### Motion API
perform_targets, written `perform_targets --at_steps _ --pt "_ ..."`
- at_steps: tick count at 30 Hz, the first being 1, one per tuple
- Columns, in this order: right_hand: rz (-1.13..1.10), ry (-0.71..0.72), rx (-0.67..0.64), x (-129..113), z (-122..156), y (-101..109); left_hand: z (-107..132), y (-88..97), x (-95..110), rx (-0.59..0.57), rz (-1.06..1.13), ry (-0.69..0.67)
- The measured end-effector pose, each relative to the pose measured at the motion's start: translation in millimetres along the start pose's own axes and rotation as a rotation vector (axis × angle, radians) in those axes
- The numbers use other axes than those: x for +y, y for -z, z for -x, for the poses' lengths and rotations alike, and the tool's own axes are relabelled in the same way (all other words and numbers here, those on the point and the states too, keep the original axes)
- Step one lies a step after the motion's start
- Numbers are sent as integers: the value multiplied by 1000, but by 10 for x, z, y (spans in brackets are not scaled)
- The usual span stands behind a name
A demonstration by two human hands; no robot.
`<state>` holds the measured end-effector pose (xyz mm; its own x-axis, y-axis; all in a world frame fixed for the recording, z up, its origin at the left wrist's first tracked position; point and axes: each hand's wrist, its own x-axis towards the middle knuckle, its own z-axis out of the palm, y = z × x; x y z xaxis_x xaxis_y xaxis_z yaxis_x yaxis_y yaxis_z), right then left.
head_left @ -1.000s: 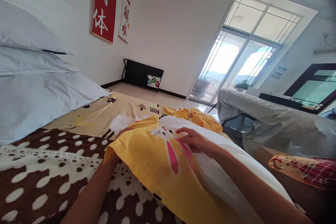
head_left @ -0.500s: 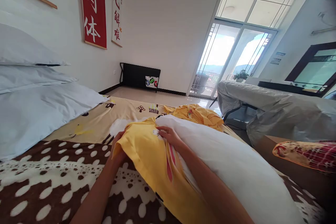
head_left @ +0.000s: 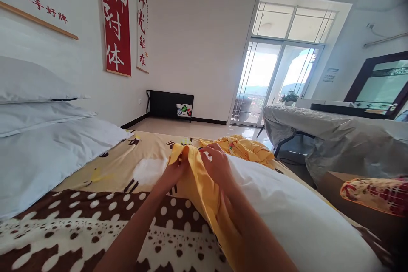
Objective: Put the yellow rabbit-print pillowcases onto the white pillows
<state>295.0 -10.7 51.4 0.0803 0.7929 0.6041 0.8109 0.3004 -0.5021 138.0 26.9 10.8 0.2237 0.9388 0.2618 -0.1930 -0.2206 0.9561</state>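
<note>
A yellow pillowcase (head_left: 200, 180) hangs bunched in folds between my hands, over the bed. My left hand (head_left: 177, 169) is closed on its edge, and part of the fingers is hidden by the fabric. Close by on the right, my right hand (head_left: 219, 162) pinches the cloth beside the end of a white pillow (head_left: 287, 204). That pillow lies along my right forearm, mostly bare. Beyond the hands, a second crumpled yellow cloth (head_left: 248, 148) rests on the bed.
White pillows (head_left: 63, 148) are stacked at the left on the patterned bed sheet (head_left: 121, 161). A brown dotted blanket (head_left: 79, 229) covers the near side. At right stand plastic-covered furniture (head_left: 344, 136) and a cardboard box (head_left: 334, 182). A black folded frame (head_left: 168, 104) leans against the far wall.
My left hand has moved right, closer to my right hand. The pillowcase, earlier spread flat with its rabbit print showing, is now gathered into folds. The view has tilted upward.
</note>
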Motion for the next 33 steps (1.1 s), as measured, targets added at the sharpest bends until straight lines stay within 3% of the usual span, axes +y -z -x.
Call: perform_targets --at_steps 2,5,10,15,21,23,27,30,33 --pt "-66 26 11 -151 24 -30 -62 -59 82 7 -136 -107" --pt "-236 27 -11 -190 184 -153 -34 -78 -19 59 -308 -228" --pt "-589 -49 -51 88 487 -386 157 -49 -304 45 -393 -248" --pt "-700 -106 -181 332 470 -384 388 -156 -169 60 -406 -297" --pt "-794 -159 -154 297 432 -310 424 -167 -185 185 -373 -279" --pt "-802 -151 -107 268 419 -279 387 -119 -156 141 -427 -314" --pt "-899 -208 -36 278 398 -203 344 32 57 -58 -592 -390" --pt "-963 -271 6 304 400 -170 344 153 155 -169 -650 -318" --pt "-965 -239 3 298 405 -191 350 249 78 -209 -631 -212"
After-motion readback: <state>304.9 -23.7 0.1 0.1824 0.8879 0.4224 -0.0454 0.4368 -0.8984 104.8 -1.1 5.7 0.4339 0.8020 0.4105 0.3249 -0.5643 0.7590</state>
